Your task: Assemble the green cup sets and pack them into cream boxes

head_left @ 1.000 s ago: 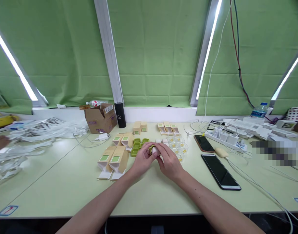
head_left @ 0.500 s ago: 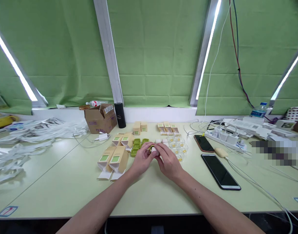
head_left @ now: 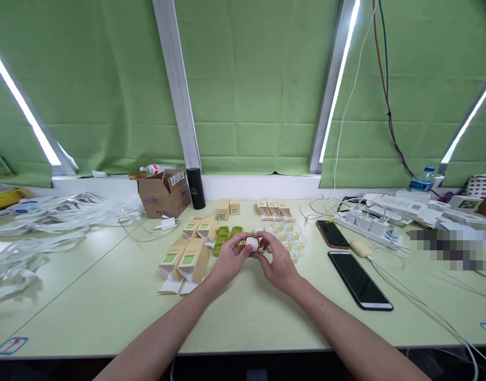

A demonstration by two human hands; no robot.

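By curled left hand [head_left: 230, 261] and right hand [head_left: 278, 264], an olive square cup [head_left: 251, 236] is pinched; seating its rounded white block [head_left: 252, 243] seemingly needs pressure.

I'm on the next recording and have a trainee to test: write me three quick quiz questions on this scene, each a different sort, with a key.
1. As seen in the picture, what stands just to the right of the cardboard box?
A) a power strip
B) a black cylinder
C) a blue-capped bottle

2. True or false: the white-edged phone lies closer to the near edge of the table than the other phone.

3. Fill in the colour: between the left hand and the right hand is a green-rimmed cup with a ____ piece in it.

Key: 1. B; 2. True; 3. white.
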